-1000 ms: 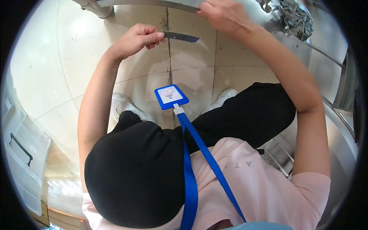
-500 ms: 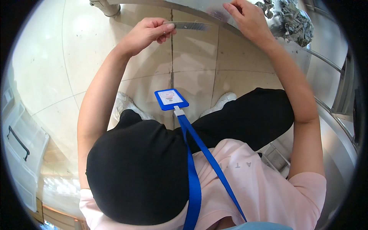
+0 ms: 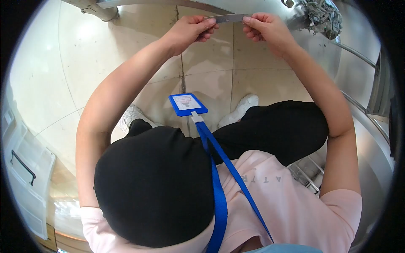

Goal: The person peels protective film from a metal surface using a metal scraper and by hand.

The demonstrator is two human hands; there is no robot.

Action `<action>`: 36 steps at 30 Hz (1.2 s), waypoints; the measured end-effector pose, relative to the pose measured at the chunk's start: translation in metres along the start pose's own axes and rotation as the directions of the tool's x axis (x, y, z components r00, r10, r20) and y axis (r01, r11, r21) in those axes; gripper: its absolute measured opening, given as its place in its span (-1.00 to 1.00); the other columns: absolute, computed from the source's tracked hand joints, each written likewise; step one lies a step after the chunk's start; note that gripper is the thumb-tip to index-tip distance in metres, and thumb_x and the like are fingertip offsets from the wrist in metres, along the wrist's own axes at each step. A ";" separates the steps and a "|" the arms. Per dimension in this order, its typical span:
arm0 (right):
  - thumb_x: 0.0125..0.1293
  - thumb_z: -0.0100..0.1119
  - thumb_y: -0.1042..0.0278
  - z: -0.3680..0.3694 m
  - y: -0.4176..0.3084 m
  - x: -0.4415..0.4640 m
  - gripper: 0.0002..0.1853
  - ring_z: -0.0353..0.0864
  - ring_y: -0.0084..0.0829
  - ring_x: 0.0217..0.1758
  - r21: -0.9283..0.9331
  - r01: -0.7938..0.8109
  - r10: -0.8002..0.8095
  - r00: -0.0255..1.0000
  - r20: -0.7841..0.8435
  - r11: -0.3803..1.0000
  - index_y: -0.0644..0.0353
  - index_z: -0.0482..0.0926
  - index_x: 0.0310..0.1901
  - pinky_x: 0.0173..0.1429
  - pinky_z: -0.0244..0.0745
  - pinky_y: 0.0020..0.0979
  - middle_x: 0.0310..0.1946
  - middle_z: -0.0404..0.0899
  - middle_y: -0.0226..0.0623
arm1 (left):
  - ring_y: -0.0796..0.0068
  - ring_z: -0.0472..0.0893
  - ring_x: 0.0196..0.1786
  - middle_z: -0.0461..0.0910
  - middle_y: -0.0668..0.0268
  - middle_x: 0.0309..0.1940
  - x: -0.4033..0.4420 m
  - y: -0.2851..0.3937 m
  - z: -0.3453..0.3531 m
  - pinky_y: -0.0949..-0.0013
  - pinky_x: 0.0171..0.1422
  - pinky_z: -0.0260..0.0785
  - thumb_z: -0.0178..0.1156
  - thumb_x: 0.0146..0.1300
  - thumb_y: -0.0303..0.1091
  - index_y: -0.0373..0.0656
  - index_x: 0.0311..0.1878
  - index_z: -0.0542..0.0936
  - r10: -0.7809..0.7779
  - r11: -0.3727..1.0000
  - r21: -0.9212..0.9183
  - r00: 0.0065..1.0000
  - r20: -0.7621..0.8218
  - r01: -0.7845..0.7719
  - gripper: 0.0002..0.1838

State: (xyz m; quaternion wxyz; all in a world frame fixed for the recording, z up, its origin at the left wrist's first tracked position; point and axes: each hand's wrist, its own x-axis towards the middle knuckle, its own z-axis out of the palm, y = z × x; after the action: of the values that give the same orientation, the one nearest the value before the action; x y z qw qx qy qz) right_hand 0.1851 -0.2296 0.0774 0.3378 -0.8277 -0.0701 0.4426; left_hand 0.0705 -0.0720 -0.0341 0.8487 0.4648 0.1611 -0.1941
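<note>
A thin, flat metal strip [image 3: 230,18] is stretched level between my two hands at the top of the view. My left hand [image 3: 195,28] pinches its left end between thumb and fingers. The right end is between the thumb and fingers of my right hand [image 3: 265,29]. Just behind the strip runs the curved edge of a shiny metal surface [image 3: 253,6]. Crumpled grey material [image 3: 322,19] clings to this surface, to the right of my right hand.
A metal leg [image 3: 99,12] stands on the tiled floor [image 3: 206,55] at the upper left. Metal rails [image 3: 358,57] run along the right side. A clear bin with a black handle [image 3: 23,166] is at the left. A blue badge [image 3: 185,104] hangs over the floor.
My right hand has come down and left from the metal surface and taken the strip's free end. My left hand has moved right with the strip, which now lies level.
</note>
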 end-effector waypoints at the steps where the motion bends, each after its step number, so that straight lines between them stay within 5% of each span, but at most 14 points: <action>1: 0.22 0.11 0.17 0.000 0.003 0.004 -0.79 0.44 -0.71 -0.48 -0.016 -0.011 0.010 1.000 -0.020 1.000 0.13 0.51 -0.40 -0.37 0.33 -0.65 -0.51 0.50 -0.52 | 0.75 0.36 -0.43 0.40 0.51 -0.48 0.004 -0.004 -0.002 0.67 -0.29 0.28 0.01 0.29 -0.12 -0.19 -0.18 0.52 -0.007 0.999 -0.046 1.000 0.022 0.008 -0.69; 15: 0.20 0.13 0.19 0.008 0.000 0.026 -0.78 0.42 -0.72 -0.53 -0.123 0.072 -0.079 0.996 -0.052 0.990 0.18 0.53 -0.38 -0.44 0.33 -0.67 -0.55 0.50 -0.51 | 0.76 0.39 -0.42 0.42 0.50 -0.46 -0.005 -0.014 -0.005 0.68 -0.30 0.32 -0.01 0.30 -0.19 -0.21 -0.16 0.48 -0.073 0.965 -0.249 0.996 0.048 0.082 -0.73; 24: 0.20 0.06 0.35 0.032 -0.029 0.024 -0.79 0.45 -0.64 -0.63 -0.141 0.221 -0.230 0.972 -0.054 0.965 0.31 0.54 -0.48 -0.54 0.35 -0.59 -0.66 0.50 -0.40 | 0.71 0.39 -0.39 0.43 0.46 -0.46 -0.011 -0.019 -0.018 0.63 -0.23 0.32 0.00 0.30 -0.18 -0.23 -0.20 0.50 0.007 0.946 -0.325 1.000 0.007 -0.004 -0.72; 36: 0.09 0.06 0.29 0.056 -0.069 0.021 -0.76 0.52 -0.50 -0.62 -0.413 0.260 -0.309 0.949 -0.055 0.873 0.27 0.56 -0.58 -0.49 0.40 -0.46 -0.72 0.52 -0.32 | 0.69 0.41 -0.44 0.42 0.45 -0.47 -0.031 -0.014 -0.030 0.64 -0.33 0.34 -0.02 0.31 -0.23 -0.23 -0.21 0.46 0.044 0.884 -0.461 0.995 -0.091 -0.081 -0.76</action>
State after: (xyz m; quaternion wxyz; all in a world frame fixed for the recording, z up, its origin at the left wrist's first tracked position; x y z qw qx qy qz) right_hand 0.1670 -0.1401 0.0848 0.2261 -0.8848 -0.2600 0.3138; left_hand 0.0341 -0.0479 -0.0463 0.9340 0.2608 0.2210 -0.1043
